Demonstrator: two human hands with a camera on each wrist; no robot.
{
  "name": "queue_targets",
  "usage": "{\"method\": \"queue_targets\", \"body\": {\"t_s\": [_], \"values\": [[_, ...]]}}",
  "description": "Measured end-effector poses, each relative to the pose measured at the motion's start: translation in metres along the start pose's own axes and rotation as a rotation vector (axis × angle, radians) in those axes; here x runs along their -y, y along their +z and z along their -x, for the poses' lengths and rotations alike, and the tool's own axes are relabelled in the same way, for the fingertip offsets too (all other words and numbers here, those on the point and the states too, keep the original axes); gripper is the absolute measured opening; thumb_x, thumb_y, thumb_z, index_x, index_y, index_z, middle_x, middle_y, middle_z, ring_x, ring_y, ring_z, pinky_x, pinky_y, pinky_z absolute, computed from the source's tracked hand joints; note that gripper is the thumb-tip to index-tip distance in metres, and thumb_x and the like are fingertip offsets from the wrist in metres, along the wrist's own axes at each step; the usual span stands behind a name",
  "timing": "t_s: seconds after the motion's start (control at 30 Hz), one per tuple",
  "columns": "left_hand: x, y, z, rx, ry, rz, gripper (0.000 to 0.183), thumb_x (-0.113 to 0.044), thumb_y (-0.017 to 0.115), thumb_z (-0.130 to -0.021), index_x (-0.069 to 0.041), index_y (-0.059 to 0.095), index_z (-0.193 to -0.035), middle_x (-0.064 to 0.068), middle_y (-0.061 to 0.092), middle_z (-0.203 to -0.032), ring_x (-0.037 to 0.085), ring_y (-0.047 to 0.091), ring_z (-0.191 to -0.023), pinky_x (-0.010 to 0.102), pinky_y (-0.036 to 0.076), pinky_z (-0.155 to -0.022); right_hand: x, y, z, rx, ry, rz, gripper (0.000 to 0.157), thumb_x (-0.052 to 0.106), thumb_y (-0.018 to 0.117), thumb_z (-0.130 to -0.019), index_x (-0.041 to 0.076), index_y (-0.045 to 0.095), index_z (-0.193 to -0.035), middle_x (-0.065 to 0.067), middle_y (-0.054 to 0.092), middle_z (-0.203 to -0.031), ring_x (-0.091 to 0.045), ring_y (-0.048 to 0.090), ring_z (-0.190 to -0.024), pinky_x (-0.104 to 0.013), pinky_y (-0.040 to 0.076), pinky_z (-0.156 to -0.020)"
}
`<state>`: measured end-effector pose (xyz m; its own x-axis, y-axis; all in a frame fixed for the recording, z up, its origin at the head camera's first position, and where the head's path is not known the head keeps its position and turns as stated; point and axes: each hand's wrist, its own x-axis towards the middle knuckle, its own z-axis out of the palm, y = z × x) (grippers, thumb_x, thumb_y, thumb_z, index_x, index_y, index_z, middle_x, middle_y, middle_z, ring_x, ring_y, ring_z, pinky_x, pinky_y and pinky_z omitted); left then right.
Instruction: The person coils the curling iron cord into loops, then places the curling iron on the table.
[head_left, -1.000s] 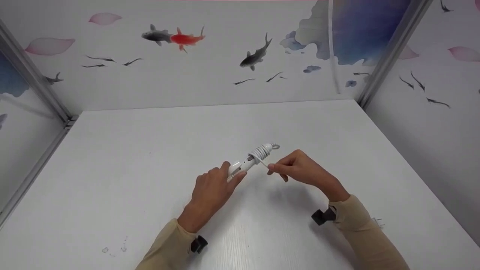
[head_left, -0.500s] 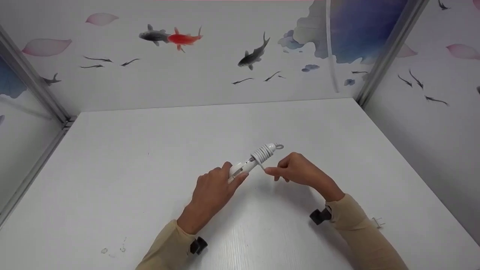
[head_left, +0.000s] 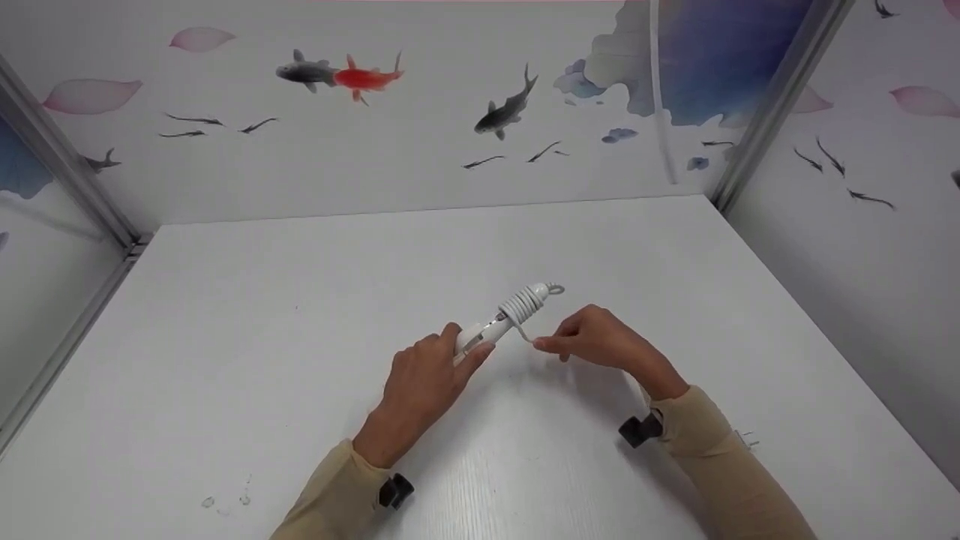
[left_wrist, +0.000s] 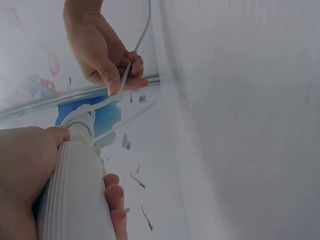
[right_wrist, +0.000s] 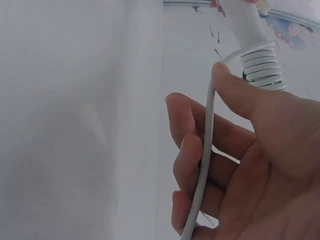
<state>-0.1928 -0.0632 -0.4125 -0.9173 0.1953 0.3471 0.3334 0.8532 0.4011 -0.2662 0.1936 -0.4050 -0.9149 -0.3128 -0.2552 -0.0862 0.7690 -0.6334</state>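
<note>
A white wand-shaped electric appliance (head_left: 480,337) is gripped by my left hand (head_left: 424,379), thumb on one side and fingers on the other. In the left wrist view its ribbed body (left_wrist: 77,195) fills my palm. Several tight turns of white cord (head_left: 523,304) circle the far end of the appliance, where a small loop of cord sticks out. From the lowest turn the cord runs to my right hand (head_left: 600,341), which pinches it. The right wrist view shows my thumb on the cord (right_wrist: 207,130), its length passing down across my curled fingers.
A two-pin plug (head_left: 746,440) shows beside my right sleeve on the white table (head_left: 300,337). Panels with painted fish (head_left: 367,77) and petals stand behind and at both sides. A small camera is strapped to each wrist.
The right hand has moved slightly down and left, and the cord between it and the turns has gone from straight to gently curved. The left hand keeps its grip on the appliance.
</note>
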Motion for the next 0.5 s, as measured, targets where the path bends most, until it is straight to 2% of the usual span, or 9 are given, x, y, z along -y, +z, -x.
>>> {"method": "queue_targets", "body": {"t_s": [0.13,0.27,0.37,0.5], "values": [[0.0010,0.0015,0.0004,-0.042,0.035,-0.018,0.045,-0.050,0.061,-0.097,-0.005,0.060,-0.097,0.001,0.044,-0.063,0.009,0.038,-0.053,0.021,0.032,-0.047,-0.0032,0.0039,-0.0015,-0.026,0.054,-0.008,0.050,0.062,0.074,-0.080,0.013,0.078,-0.083,-0.003,0.072,-0.081,-0.016,0.056,-0.077,-0.029,0.043,-0.066],[0.0023,0.0038,0.0006,-0.047,0.049,-0.026,0.045,-0.050,0.060,-0.097,-0.005,0.060,-0.096,0.001,0.045,-0.063,0.009,0.038,-0.053,0.021,0.033,-0.047,-0.0034,0.0082,-0.0028,-0.019,0.056,-0.021,0.047,0.060,0.074,-0.082,0.014,0.078,-0.084,-0.002,0.072,-0.083,-0.016,0.057,-0.077,-0.028,0.044,-0.066],[0.0022,0.0043,0.0006,-0.029,0.047,-0.017,0.044,-0.048,0.061,-0.097,-0.005,0.060,-0.096,0.002,0.047,-0.063,0.010,0.039,-0.053,0.022,0.033,-0.048,-0.0035,0.0091,-0.0042,-0.014,0.046,-0.029,0.036,0.049,0.075,-0.087,0.013,0.078,-0.086,-0.001,0.070,-0.081,-0.015,0.055,-0.074,-0.028,0.042,-0.064],[-0.0002,0.0019,0.0018,0.003,0.044,-0.002,0.044,-0.049,0.061,-0.097,-0.005,0.060,-0.096,0.001,0.046,-0.064,0.010,0.039,-0.053,0.022,0.032,-0.048,-0.0053,0.0075,-0.0066,0.003,-0.034,-0.031,0.023,0.029,0.069,-0.095,0.008,0.078,-0.094,0.000,0.063,-0.076,-0.014,0.049,-0.070,-0.028,0.039,-0.062]]}}
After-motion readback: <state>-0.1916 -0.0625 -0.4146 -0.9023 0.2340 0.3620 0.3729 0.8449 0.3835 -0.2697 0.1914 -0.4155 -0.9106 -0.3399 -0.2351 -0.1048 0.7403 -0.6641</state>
